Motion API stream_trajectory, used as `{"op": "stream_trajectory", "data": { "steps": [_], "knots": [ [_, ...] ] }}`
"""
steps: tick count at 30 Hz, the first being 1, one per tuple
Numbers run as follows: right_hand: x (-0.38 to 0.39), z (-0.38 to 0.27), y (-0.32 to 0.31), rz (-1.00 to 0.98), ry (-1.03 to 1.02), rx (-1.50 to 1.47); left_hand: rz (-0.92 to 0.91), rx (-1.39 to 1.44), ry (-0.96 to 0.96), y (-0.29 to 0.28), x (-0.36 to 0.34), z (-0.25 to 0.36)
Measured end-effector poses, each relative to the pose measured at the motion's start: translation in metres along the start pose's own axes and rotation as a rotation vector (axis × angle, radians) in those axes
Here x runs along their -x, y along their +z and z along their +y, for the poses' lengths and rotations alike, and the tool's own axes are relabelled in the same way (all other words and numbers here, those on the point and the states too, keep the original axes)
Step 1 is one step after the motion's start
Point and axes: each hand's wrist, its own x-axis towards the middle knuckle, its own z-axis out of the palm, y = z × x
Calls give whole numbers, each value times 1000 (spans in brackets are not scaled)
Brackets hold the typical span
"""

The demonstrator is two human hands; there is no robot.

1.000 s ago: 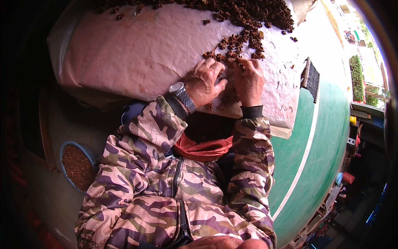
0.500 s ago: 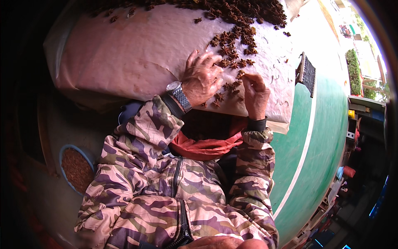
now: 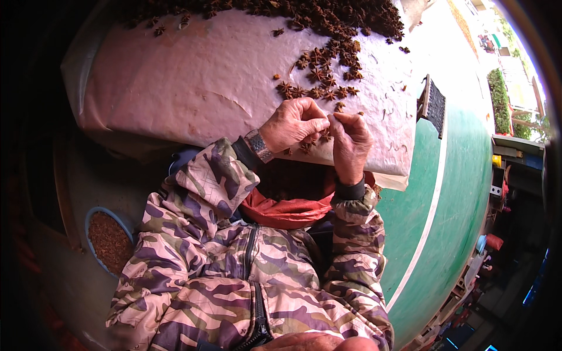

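My left hand [image 3: 291, 124], with a metal watch on its wrist, is curled with the fingertips pinched together over the near edge of a pale pink sheet [image 3: 193, 88]. My right hand [image 3: 351, 140] is curled beside it, fingertips meeting the left ones. Between the fingertips sits a small brown star-shaped pod [image 3: 325, 124]. Loose star pods [image 3: 319, 76] lie scattered just beyond the hands. A thick heap of the same pods [image 3: 328, 14] fills the sheet's far edge. A few pods lie under the hands near the sheet's edge.
A red basin or cloth [image 3: 287, 212] sits in my lap below the sheet's edge. A blue-rimmed bowl of brown bits [image 3: 108, 241] stands at the lower left. A dark mesh scoop [image 3: 434, 106] lies at the sheet's right. Green floor with a white line [image 3: 433, 210] lies right.
Both hands have drawn back from the scattered pods toward the sheet's near edge. They have gone from lying spread on the pods to pinching one pod between them.
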Motion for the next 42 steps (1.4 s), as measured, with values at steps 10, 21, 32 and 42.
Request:
{"op": "stream_trajectory", "data": {
  "steps": [10,21,32,42],
  "knots": [
    [4,-26,13,-40,-328,493,-23,76,51,-3,6,6],
    [-9,-12,-33,65,-241,669,159,-688,270,-3,0,13],
    [-85,20,-48,81,-441,1086,312,-1521,544,-11,-12,13],
    [-49,0,-9,-116,-497,860,200,-1216,557,-5,7,16]
  ]
}}
